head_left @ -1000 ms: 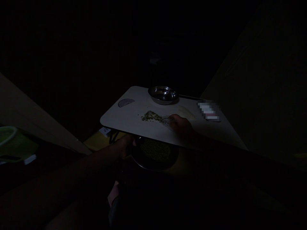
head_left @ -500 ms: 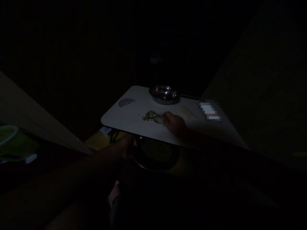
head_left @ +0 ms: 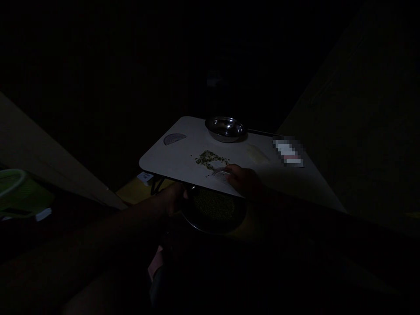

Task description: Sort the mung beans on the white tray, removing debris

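The scene is very dark. My left hand [head_left: 173,199] grips the rim of a dark round plate [head_left: 200,223] full of small green grains, held just below the near edge of a small white table [head_left: 177,159]. My right hand [head_left: 244,180] rests at that near edge with fingers curled around a small clear piece [head_left: 221,173], beside a small heap of green grains [head_left: 210,158] on the tabletop. A few loose grains lie between the heap and the edge.
An empty steel bowl [head_left: 225,128] stands at the table's far side. A grey half-round mark [head_left: 174,138] is at the far left corner and a blurred white card [head_left: 287,151] at the right. A green object [head_left: 19,192] lies far left. The table's folding leg [head_left: 154,186] shows beneath.
My right hand went left into the grain heap, then drew back toward the near edge, dragging some grains with it. The left hand and plate stayed put.
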Demonstrator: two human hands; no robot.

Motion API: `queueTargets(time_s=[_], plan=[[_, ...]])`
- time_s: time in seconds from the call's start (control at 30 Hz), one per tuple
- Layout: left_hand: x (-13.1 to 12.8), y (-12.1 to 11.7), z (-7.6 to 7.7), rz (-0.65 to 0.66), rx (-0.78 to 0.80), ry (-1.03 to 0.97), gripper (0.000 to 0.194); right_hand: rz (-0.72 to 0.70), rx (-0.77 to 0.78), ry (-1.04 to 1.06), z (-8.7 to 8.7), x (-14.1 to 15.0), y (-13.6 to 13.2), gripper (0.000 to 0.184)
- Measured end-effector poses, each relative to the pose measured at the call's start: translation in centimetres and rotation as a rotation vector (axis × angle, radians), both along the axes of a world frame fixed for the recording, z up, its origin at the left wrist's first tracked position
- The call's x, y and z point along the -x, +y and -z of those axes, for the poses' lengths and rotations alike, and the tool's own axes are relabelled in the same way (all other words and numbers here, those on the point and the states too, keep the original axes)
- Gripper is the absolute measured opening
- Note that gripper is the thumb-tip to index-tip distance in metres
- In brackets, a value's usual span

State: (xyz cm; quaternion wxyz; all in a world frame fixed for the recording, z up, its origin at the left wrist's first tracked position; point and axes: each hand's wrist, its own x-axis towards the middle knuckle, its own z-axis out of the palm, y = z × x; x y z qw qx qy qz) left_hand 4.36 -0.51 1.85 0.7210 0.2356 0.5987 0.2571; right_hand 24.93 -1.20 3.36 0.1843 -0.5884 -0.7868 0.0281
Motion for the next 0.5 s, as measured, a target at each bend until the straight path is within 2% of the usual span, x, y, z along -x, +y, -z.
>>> queueTargets(time_s=[0.27,0.4,0.5], plan=[[0.0,0.3,0.4,0.000,-0.109,0.001,0.014,0.023,0.009,0.050,-0.2,1.4,0.2,0.029],[0.2,0.4,0.5,0.053,-0.113,0.013,0.014,-0.064,0.036,0.062,-0.4,3.0,0.2,0.028],[0.1,0.2,0.2,0.038,-0.102,0.010,0.013,-0.134,0.046,0.074,-0.3,3.4,0.0,0.027]])
